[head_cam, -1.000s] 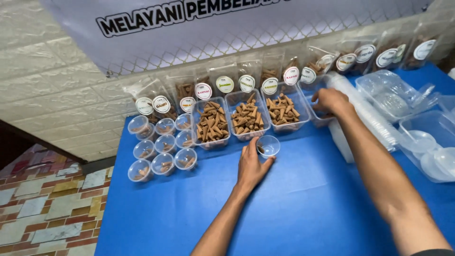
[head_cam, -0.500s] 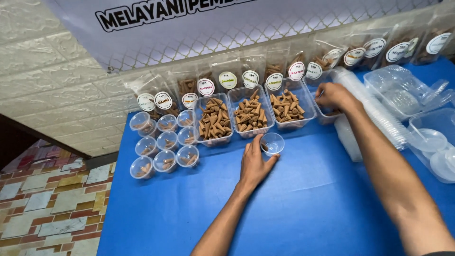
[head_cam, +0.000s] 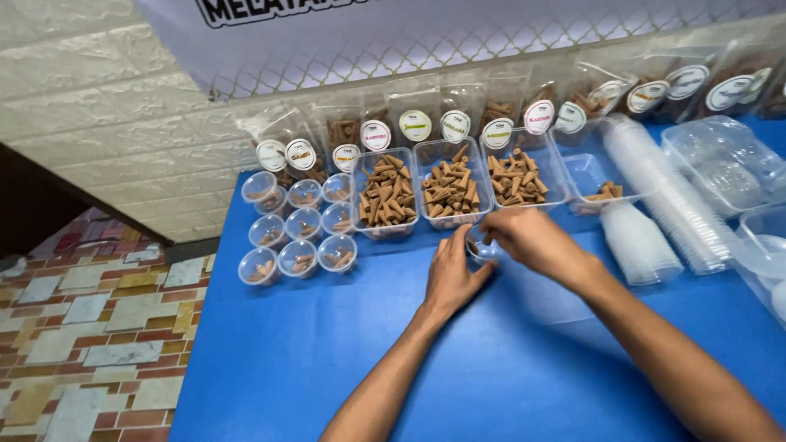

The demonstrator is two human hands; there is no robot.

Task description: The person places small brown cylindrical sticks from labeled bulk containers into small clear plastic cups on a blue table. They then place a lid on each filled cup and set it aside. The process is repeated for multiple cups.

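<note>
left hand [head_cam: 449, 277] steadying small cup [head_cam: 477, 248] | right hand [head_cam: 528, 239] over cup | both just before middle tray [head_cam: 452, 190] of cones

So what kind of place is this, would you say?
Probably a small sales or packing stall. A blue table holds open tubs of brown cones, a cluster of small filled cups, and labelled pouches lined along the wall under a banner.
</note>
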